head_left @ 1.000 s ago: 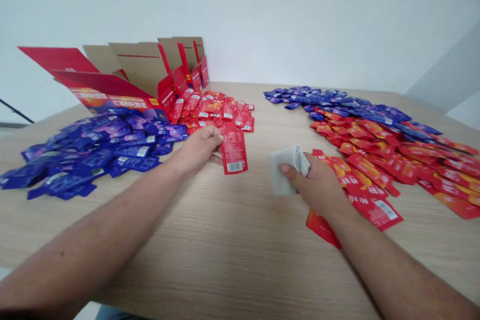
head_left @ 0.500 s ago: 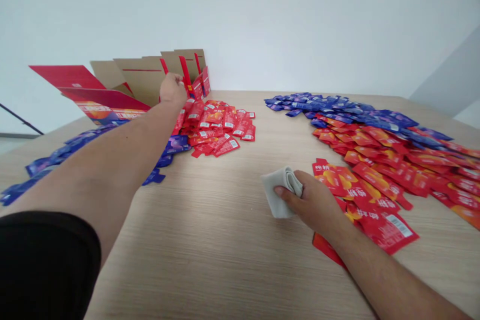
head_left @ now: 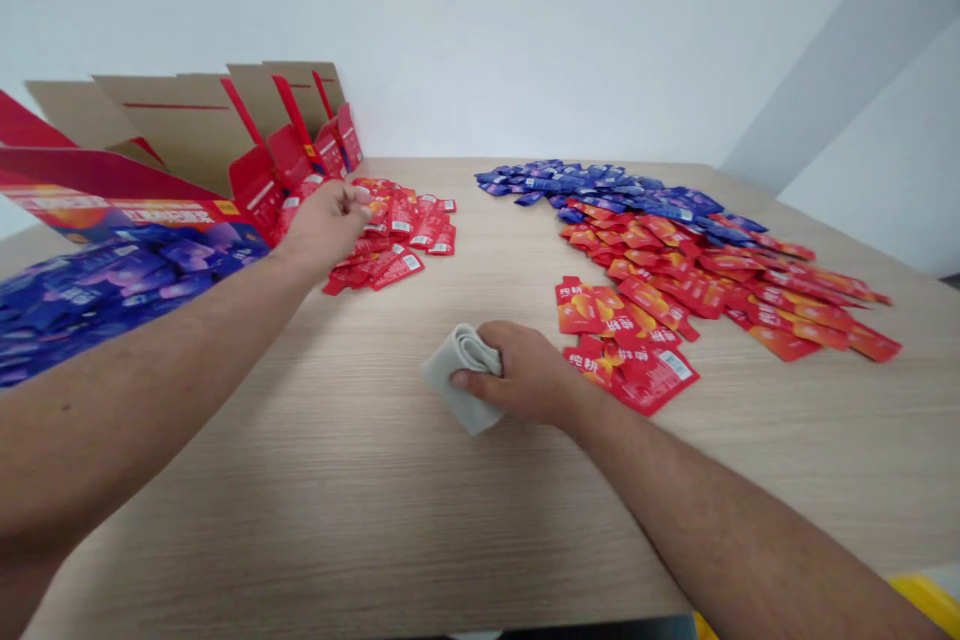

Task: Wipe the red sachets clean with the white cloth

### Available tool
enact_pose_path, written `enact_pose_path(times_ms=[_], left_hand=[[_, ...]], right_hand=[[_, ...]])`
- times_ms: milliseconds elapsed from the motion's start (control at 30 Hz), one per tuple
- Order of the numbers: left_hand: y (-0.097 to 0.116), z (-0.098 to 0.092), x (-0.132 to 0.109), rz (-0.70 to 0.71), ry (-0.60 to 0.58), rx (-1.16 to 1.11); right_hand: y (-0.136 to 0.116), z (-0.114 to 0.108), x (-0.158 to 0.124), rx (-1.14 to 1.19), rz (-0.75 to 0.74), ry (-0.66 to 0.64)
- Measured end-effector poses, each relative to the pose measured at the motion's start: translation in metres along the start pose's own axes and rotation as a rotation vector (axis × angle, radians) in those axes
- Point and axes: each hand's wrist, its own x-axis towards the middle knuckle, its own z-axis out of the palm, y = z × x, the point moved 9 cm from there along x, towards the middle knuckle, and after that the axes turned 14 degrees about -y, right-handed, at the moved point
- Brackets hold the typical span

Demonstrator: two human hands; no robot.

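My right hand (head_left: pixel 525 375) grips a folded light-grey cloth (head_left: pixel 465 385), thumb on its near side, just over the wooden table (head_left: pixel 420 520). My left hand (head_left: pixel 330 225) reaches forward above a heap of red sachets (head_left: pixel 401 220) at the left. Its fingers are curled together; whether anything small is between them is hidden. Right of the cloth lie several loose red and orange sachets (head_left: pixel 622 340), close to my right wrist.
Open red cardboard boxes (head_left: pixel 172 125) stand in a row at the back left. Blue sachets (head_left: pixel 135 290) are piled before them, under my left forearm. Another blue pile (head_left: pixel 585 182) and a long red pile (head_left: pixel 697 270) spread across the right. A white wall (head_left: pixel 465 30) rises behind.
The view has turned rightward and down. My left hand has come away from the boxes, lower and nearer, over the red heap. My right hand still holds the cloth, now farther from the loose sachets.
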Motion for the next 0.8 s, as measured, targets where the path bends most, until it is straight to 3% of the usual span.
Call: enact_pose_path(times_ms=[100,200,367,433,500,567,633,800], left_hand=[[-0.002,0.060,-0.008,0.004,-0.140,0.342],[-0.004,0.132,-0.011,0.016,-0.384,0.459],[0.030,0.245,-0.006,0.309,-0.640,0.806],[0.033,0.293,-0.010,0.396,-0.843,1.004],[0.029,0.329,-0.014,0.401,-1.000,1.148],[0.020,0.351,-0.017,0.323,-1.093,1.248],[0.013,0.361,-0.020,0.241,-1.122,1.306],[0.013,0.358,-0.025,0.225,-1.062,1.324]], right_hand=[[-0.018,0.014,-0.001,-0.030,-0.107,-0.069],[-0.021,0.023,0.000,-0.054,-0.125,-0.106],[-0.012,0.026,0.005,-0.060,-0.091,-0.107],[-0.009,0.027,0.006,-0.042,-0.076,-0.122],[-0.009,0.028,0.007,-0.011,-0.080,-0.132],[-0.009,0.028,0.007,0.015,-0.096,-0.122],[-0.009,0.027,0.007,0.033,-0.119,-0.087],[-0.010,0.029,0.007,0.044,-0.154,-0.061]])
